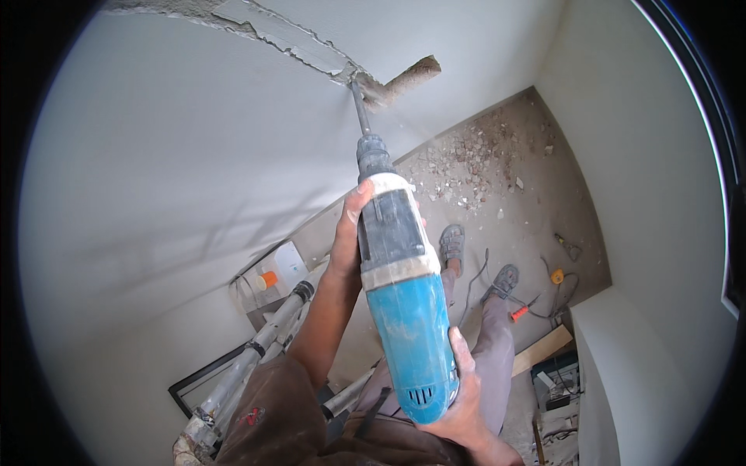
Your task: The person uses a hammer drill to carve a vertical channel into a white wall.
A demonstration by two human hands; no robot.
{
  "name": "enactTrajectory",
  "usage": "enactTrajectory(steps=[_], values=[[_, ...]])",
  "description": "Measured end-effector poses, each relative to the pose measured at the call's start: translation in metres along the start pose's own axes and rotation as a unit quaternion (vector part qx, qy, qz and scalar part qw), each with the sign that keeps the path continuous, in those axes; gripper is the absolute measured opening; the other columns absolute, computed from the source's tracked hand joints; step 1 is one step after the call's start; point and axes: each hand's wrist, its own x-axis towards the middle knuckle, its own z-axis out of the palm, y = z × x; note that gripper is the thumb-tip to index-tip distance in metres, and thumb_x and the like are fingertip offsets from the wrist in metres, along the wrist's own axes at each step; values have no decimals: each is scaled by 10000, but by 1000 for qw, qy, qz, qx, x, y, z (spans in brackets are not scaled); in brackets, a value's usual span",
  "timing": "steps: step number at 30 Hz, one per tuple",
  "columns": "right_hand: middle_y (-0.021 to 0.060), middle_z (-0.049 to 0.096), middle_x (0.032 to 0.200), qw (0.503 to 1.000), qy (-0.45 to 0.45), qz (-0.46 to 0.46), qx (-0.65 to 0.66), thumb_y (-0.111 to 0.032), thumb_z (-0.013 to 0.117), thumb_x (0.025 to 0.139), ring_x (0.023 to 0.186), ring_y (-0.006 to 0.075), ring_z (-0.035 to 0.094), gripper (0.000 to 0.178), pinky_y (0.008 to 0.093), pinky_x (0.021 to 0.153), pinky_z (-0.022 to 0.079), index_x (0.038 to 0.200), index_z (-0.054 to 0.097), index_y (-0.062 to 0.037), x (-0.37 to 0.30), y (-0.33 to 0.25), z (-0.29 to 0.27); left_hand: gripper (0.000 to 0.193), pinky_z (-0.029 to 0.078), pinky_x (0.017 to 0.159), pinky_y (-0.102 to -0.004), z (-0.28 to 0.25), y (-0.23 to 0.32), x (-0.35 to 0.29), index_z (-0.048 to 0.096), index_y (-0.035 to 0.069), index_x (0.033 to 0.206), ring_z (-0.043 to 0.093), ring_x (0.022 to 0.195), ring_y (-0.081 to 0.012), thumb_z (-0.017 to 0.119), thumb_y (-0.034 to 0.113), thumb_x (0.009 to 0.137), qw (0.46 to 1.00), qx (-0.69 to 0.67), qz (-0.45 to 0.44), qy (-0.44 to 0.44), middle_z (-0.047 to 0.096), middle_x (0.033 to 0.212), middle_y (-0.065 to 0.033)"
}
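Left hand (350,233), fingers closed round front of blue drill (408,326); right hand (465,400), fingers gripping its rear; bit (361,109) at broken groove (307,53) in wall (194,140); rubble (474,159) on floor (505,225).

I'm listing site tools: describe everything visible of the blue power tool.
The power tool has a blue rear housing with vent slots, a grey middle between pale bands, and a grey chuck holding a metal bit. Its casing looks plastic and dusty. It points forward, bit tip at a chipped groove in the wall. The left hand grips its front; the right hand holds the rear. Whether it's running is unclear.
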Motion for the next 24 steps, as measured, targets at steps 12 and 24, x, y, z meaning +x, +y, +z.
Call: enactTrajectory(steps=[12,24], values=[[230,635,1162,999,6,-17,43,-54,770,689,1068,294,654,1023,379,942,489,1487,138,44,-46,8,-8,638,598,717,-499,2,-31,-34,499,-6,1172,673,857,-331,516,571,901,998,58,-18,35,605,1033,-179],[173,630,1192,867,-14,363,342,-146,750,844,1031,232,653,744,344,921,512,1417,298,2,-48,14,3,721,595,730,-491,1,-7,-31,479,-10,1238,670,891,-338,515,616,882,997,59,-7,44,598,1081,-184]])
